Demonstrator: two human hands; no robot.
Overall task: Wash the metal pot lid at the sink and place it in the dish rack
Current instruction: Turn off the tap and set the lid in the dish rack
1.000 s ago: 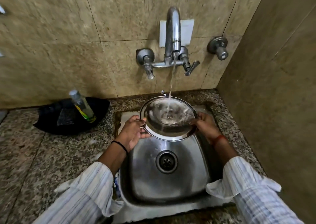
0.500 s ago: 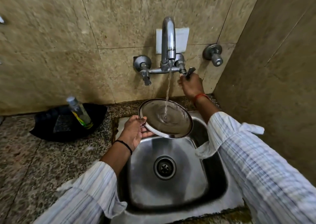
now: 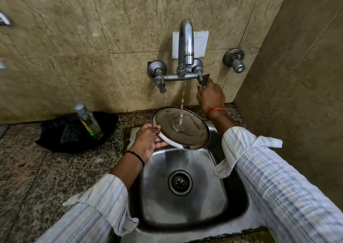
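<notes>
The lid (image 3: pixel 181 127) sits over the back of the sink (image 3: pixel 185 185), below the tap (image 3: pixel 185 44); a bottle (image 3: pixel 89 121) stands left on the counter (image 3: pixel 37 178).

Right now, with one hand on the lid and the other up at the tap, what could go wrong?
1. The left hand alone pinches the wet pot lid by its rim; it could slip and drop into the sink.
2. The lid tilts under the water stream, so runoff may splash the right sleeve beside it.
3. The right hand grips the tap handle; a wrong turn could surge the flow.
</notes>
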